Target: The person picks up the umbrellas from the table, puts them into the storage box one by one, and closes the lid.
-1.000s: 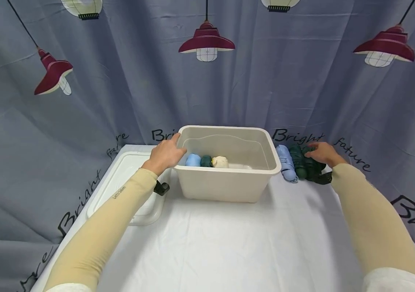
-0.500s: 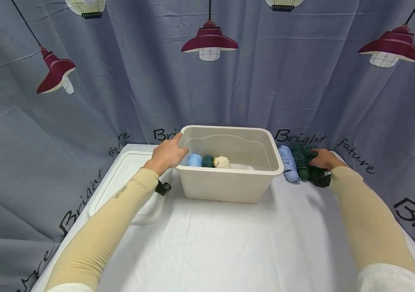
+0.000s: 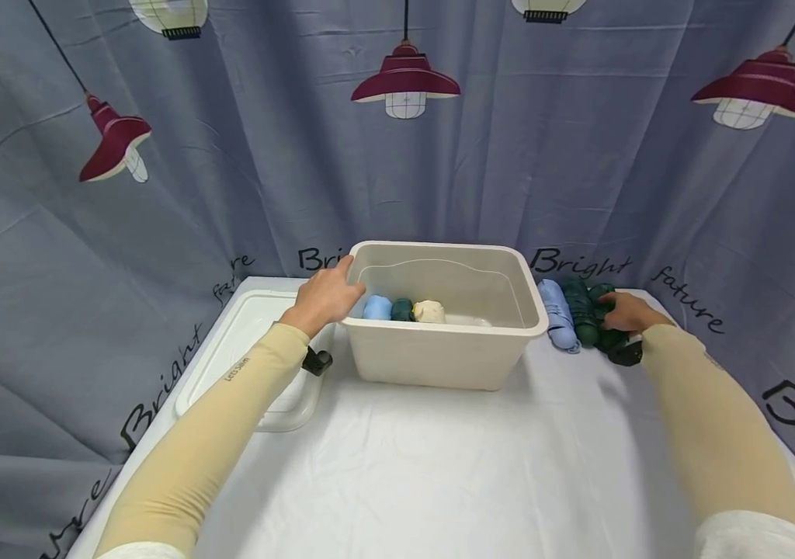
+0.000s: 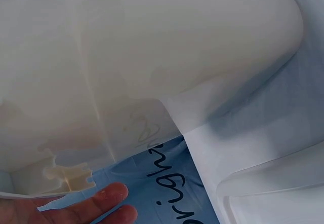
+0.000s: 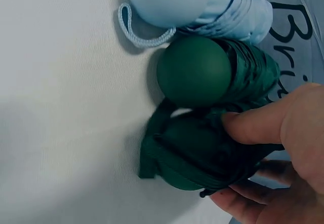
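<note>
In the head view my left hand (image 3: 328,296) rests on the left rim of a cream plastic bin (image 3: 432,355). Two of its straight fingers (image 4: 109,196) show past the bin's corner in the left wrist view. At the back right, my right hand (image 3: 630,312) holds a dark green folded umbrella (image 5: 187,153), thumb over it and the other fingers at its far side. Its strap hangs at the handle end. Right beside it lie a second green folded umbrella (image 5: 195,72) and a light blue one (image 5: 172,1) with a cord loop.
Inside the bin are a light blue roll (image 3: 377,307), a dark green roll (image 3: 402,310) and a cream one (image 3: 429,311). A white lid (image 3: 284,411) lies left of the bin on the white-covered table (image 3: 439,466). A grey-blue curtain (image 3: 467,178) hangs behind.
My right hand has come down onto the rightmost green umbrella and taken hold of it, drawing slightly toward me. The left hand has stayed on the bin's rim.
</note>
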{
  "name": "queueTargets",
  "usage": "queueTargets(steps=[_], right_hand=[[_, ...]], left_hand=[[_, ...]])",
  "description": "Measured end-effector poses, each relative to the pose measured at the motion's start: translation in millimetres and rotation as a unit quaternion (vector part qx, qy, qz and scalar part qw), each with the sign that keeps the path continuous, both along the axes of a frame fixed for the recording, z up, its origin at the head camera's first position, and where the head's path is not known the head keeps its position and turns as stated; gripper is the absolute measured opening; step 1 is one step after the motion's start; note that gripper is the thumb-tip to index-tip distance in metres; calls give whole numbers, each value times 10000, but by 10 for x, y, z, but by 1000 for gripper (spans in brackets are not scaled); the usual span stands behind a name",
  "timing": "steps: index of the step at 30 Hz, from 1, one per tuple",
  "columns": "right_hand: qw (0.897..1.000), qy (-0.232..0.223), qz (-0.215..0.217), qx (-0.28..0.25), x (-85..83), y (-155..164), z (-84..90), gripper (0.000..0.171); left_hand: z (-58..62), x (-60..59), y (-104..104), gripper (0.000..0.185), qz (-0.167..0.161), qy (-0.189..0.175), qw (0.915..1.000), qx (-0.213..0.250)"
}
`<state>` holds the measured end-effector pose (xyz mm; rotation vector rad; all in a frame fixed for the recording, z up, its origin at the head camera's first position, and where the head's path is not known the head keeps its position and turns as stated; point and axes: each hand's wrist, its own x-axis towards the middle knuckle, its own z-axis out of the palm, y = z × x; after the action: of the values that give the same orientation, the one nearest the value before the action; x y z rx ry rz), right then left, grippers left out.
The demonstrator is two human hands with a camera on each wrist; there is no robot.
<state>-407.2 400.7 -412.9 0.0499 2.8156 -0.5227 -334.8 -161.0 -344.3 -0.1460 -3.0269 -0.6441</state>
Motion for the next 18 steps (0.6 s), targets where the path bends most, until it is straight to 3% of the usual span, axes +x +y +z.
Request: queueTargets(steps=[10, 18], right_hand=[[9987, -252, 357, -263, 146, 65, 247, 73], [9958, 654, 283, 567, 114, 2, 159, 52]], left_hand=[[55, -2, -14, 72, -8, 104, 9999, 131], [77, 9, -24, 72, 91, 0, 9997, 210]])
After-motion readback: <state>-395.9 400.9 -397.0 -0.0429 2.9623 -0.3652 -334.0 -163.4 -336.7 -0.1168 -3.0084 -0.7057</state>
